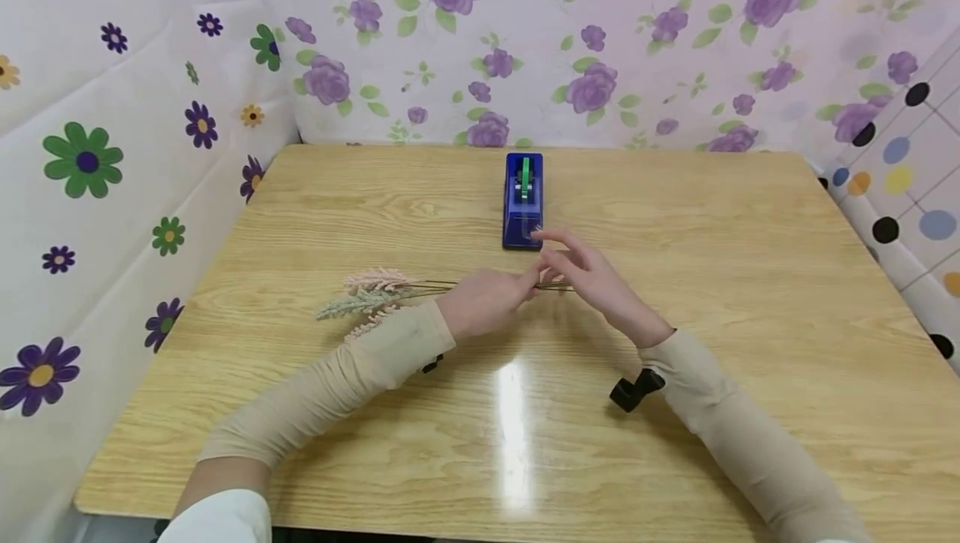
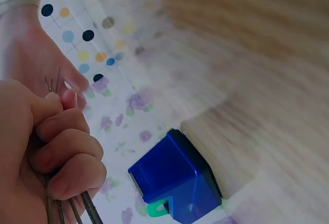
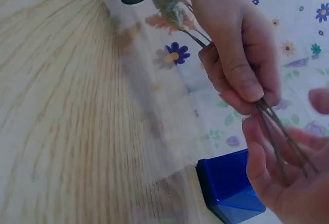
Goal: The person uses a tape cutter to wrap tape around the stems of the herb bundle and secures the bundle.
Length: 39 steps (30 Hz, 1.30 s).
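My left hand (image 1: 483,301) grips a small bunch of artificial flower sprigs by their thin dark stems (image 3: 272,131), fingers curled round them. The fluffy pink and pale green heads (image 1: 363,301) point left, low over the table. Bare stem ends stick out past the left thumb toward my right hand (image 1: 600,280). In the right wrist view, that hand's fingers lie loosely bent behind the stem ends, with the thumb apart. Its index finger stretches toward the front of a blue tape dispenser (image 1: 522,230), which carries a roll on a green core (image 1: 527,176).
The wooden table (image 1: 375,460) carries the dispenser near its back middle. Flower-print sheeting (image 1: 450,51) hangs along the back and left, and dotted sheeting (image 1: 915,184) along the right. A black wrist mount (image 1: 637,390) juts below the right cuff.
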{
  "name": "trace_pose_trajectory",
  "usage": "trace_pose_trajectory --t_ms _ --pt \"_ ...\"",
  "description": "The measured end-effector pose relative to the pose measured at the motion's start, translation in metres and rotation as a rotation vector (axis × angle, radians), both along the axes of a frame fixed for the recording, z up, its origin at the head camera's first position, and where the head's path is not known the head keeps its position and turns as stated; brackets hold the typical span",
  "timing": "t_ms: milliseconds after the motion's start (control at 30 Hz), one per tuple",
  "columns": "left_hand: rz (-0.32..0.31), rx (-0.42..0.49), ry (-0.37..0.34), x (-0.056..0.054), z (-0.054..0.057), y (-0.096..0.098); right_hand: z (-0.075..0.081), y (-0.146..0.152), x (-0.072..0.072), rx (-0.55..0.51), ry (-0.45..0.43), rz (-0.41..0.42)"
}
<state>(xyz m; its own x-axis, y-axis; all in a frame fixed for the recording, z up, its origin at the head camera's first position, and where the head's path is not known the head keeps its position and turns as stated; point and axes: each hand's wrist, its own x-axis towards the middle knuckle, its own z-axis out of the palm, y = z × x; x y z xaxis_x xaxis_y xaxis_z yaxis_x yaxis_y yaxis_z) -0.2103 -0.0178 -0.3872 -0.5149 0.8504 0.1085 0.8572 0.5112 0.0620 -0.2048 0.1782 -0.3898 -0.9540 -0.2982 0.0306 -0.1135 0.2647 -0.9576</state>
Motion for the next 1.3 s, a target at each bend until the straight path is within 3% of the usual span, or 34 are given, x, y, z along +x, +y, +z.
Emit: trace_pose_trajectory --t_ms 133,233,400,600,667,833,933,1067,1167,1300 --pt "0.013 -0.008 0.047 -0.001 0.003 0.0 -0.001 -0.004 0.002 0.251 0.032 -0.036" --pt "0.016 0.018 0.047 -0.001 0.004 0.001 -0.002 -0.007 0.005 0.338 0.073 -0.047" --pt "0.044 0.024 -0.058 0.001 0.005 -0.001 -0.002 -0.007 0.011 0.327 0.113 -0.058" --pt "0.102 0.015 -0.248 0.003 0.009 -0.014 -0.001 -0.002 0.02 0.319 0.164 -0.123" --pt "0.106 0.01 -0.241 0.003 0.011 -0.02 0.0 0.0 0.023 0.295 0.174 -0.13" --pt "0.092 -0.018 -0.098 0.003 0.01 -0.028 0.0 0.002 0.025 0.245 0.219 -0.184" --pt "0.092 -0.041 -0.045 0.003 0.007 -0.029 0.001 0.002 0.024 0.157 0.142 -0.233" --pt "0.12 -0.052 -0.008 0.0 0.001 -0.028 0.006 0.001 0.023 -0.002 -0.078 -0.253" --pt "0.17 -0.039 -0.001 -0.005 -0.001 -0.024 0.01 -0.005 0.022 -0.08 -0.194 -0.259" --pt "0.212 -0.017 0.02 -0.01 0.0 -0.019 0.014 -0.017 0.02 -0.202 -0.246 -0.271"
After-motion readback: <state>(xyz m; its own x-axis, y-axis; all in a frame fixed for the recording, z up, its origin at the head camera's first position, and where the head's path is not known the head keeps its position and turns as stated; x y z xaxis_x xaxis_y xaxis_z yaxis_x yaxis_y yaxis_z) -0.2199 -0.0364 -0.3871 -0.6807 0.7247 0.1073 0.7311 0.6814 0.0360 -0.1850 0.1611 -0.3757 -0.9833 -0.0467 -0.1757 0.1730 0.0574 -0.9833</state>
